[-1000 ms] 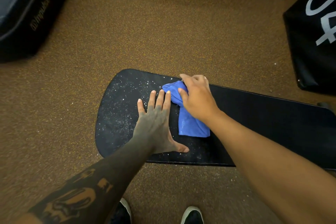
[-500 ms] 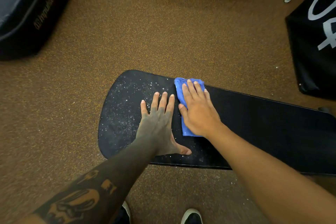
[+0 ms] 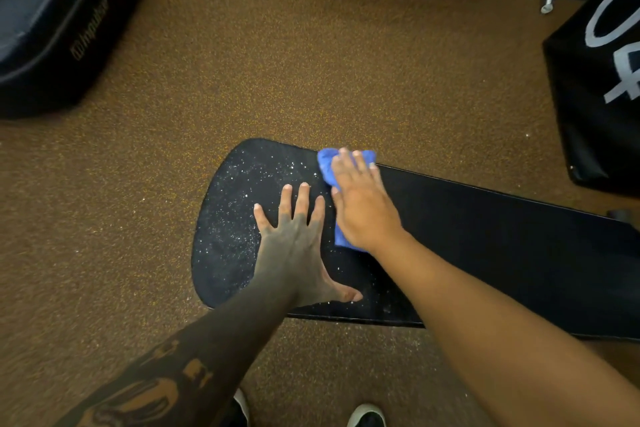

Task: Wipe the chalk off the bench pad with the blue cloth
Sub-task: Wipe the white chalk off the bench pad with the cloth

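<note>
Flat-fingered right grip presses blue cloth onto bench pad; left grip lies flat.

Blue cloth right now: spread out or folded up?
Folded. The blue cloth shows as a narrow creased wad under the right hand on the bench pad.

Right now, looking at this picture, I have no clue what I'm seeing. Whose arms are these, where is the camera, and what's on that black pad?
No machine here: a person wears a camera on the head, looking down at their own arms. The left hand lies flat, fingers spread, on the black bench pad. The right hand presses a blue cloth flat near the pad's far edge. White chalk specks dot the pad's rounded end. The person's shoes show at the bottom.
</note>
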{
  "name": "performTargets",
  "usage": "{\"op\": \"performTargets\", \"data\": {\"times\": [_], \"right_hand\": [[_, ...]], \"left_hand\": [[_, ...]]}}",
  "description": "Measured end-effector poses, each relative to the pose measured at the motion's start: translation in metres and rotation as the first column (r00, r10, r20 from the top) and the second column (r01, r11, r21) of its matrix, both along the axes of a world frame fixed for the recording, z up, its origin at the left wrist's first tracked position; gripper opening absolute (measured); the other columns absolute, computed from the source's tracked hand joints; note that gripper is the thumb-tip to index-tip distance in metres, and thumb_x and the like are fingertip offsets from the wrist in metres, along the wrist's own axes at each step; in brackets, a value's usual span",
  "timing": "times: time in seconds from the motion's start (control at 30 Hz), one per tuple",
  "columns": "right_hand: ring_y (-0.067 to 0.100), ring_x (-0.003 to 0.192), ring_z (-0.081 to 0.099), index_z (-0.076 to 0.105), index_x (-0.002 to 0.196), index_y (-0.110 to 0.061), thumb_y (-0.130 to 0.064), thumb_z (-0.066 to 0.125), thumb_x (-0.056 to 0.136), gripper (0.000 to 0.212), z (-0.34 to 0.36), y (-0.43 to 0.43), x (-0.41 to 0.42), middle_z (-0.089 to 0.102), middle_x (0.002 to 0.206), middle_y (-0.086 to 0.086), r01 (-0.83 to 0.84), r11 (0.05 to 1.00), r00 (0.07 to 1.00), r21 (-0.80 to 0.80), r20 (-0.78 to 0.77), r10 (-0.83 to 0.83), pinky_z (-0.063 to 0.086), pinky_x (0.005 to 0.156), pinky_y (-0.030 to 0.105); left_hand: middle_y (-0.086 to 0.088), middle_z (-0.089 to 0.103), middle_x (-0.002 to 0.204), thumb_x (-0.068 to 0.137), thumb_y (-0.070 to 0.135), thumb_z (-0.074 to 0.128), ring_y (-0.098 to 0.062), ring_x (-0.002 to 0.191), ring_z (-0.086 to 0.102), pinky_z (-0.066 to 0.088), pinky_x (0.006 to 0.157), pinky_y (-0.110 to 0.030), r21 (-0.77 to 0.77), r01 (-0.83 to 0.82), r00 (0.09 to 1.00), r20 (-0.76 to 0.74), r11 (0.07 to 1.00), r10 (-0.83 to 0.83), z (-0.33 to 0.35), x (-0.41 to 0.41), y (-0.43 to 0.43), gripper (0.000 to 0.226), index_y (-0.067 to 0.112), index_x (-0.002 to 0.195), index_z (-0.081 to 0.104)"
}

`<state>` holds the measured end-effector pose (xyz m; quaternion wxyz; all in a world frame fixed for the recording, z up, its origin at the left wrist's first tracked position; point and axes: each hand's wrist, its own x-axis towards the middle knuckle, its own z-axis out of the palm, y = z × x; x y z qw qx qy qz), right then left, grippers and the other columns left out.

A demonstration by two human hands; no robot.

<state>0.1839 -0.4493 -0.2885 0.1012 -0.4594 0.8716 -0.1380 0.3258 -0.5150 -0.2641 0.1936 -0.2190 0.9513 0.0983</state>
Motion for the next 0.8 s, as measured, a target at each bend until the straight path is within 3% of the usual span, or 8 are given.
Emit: {"op": "performTargets", "data": {"times": [0.1,0.23,0.33,0.4,0.53,0.57,0.7,0.8], "right_hand": [[0.021,0.148,0.003,0.018,0.151,-0.011,-0.021,0.033,0.101,0.053,-0.001,0.002,0.0,0.01,0.161,0.005,-0.158,0.987,0.987,0.028,-0.029,0.158,0.003,0.12,0.041],[0.027,0.147,0.004,0.02,0.149,-0.007,-0.015,0.032,0.1,0.051,0.001,-0.015,-0.01,0.012,0.16,0.011,0.205,0.979,0.978,0.007,0.025,-0.206,0.005,0.119,0.043],[0.025,0.148,0.003,0.02,0.151,-0.017,-0.015,0.036,0.098,0.055,-0.002,-0.014,0.031,0.011,0.16,0.007,-0.14,0.99,0.99,-0.027,-0.024,0.14,0.006,0.119,0.045],[0.027,0.147,0.005,0.025,0.149,-0.02,-0.014,0.032,0.095,0.055,-0.001,-0.006,0.027,0.012,0.16,0.007,-0.212,0.977,0.977,-0.026,-0.026,0.212,0.007,0.118,0.046],[0.034,0.146,0.007,0.032,0.146,-0.011,-0.002,0.034,0.088,0.058,0.001,-0.012,-0.01,0.011,0.159,0.015,0.363,0.93,0.932,-0.056,0.028,-0.362,0.009,0.118,0.048],[0.033,0.146,0.006,0.028,0.147,-0.009,0.0,0.035,0.089,0.059,0.001,-0.016,-0.004,0.009,0.159,0.015,0.388,0.92,0.921,-0.052,0.015,-0.388,0.009,0.118,0.047],[0.028,0.147,0.005,0.022,0.149,-0.008,-0.005,0.036,0.093,0.058,-0.003,-0.022,0.014,0.013,0.159,0.011,-0.078,0.997,0.996,-0.02,-0.056,0.076,0.004,0.119,0.043],[0.028,0.147,0.003,0.023,0.149,-0.008,-0.004,0.036,0.092,0.058,0.0,-0.025,-0.007,0.011,0.16,0.011,0.142,0.99,0.988,0.024,-0.064,-0.14,0.003,0.118,0.043]], "left_hand": [[-0.01,-0.018,0.165,0.039,0.107,0.038,-0.033,0.15,-0.022,0.004,0.115,-0.072,0.004,0.01,1.0,-0.001,1.0,-0.01,0.002,0.004,-0.003,0.158,0.012,0.155,-0.01],[-0.009,-0.015,0.166,0.04,0.107,0.036,-0.031,0.151,-0.02,0.004,0.115,-0.071,0.003,0.008,1.0,-0.005,1.0,-0.008,0.005,0.013,-0.007,0.157,0.011,0.156,-0.006],[-0.009,-0.015,0.166,0.042,0.105,0.037,-0.03,0.151,-0.021,0.004,0.116,-0.07,0.023,-0.012,1.0,-0.009,1.0,0.013,0.005,0.017,-0.009,0.155,0.009,0.156,-0.004],[-0.008,-0.015,0.166,0.042,0.105,0.037,-0.03,0.151,-0.022,0.004,0.115,-0.07,0.028,-0.03,1.0,-0.006,0.999,0.031,0.005,0.019,-0.008,0.155,0.008,0.155,-0.006],[-0.008,-0.014,0.166,0.04,0.105,0.042,-0.03,0.151,-0.021,0.005,0.115,-0.071,0.034,-0.025,1.0,-0.007,0.999,0.026,0.005,0.021,-0.01,0.157,0.009,0.156,-0.003],[-0.008,-0.015,0.166,0.04,0.105,0.042,-0.03,0.151,-0.022,0.005,0.115,-0.071,0.035,-0.023,1.0,-0.006,0.999,0.024,0.005,0.021,-0.01,0.157,0.009,0.156,-0.004],[-0.008,-0.017,0.166,0.043,0.104,0.041,-0.03,0.15,-0.024,0.004,0.115,-0.07,0.034,-0.019,1.0,-0.014,0.999,0.02,0.003,0.023,-0.01,0.154,0.009,0.155,-0.006],[-0.008,-0.018,0.165,0.043,0.104,0.042,-0.03,0.15,-0.024,0.003,0.115,-0.07,0.036,-0.019,1.0,-0.011,0.999,0.019,0.002,0.022,-0.01,0.155,0.009,0.155,-0.007]]}}
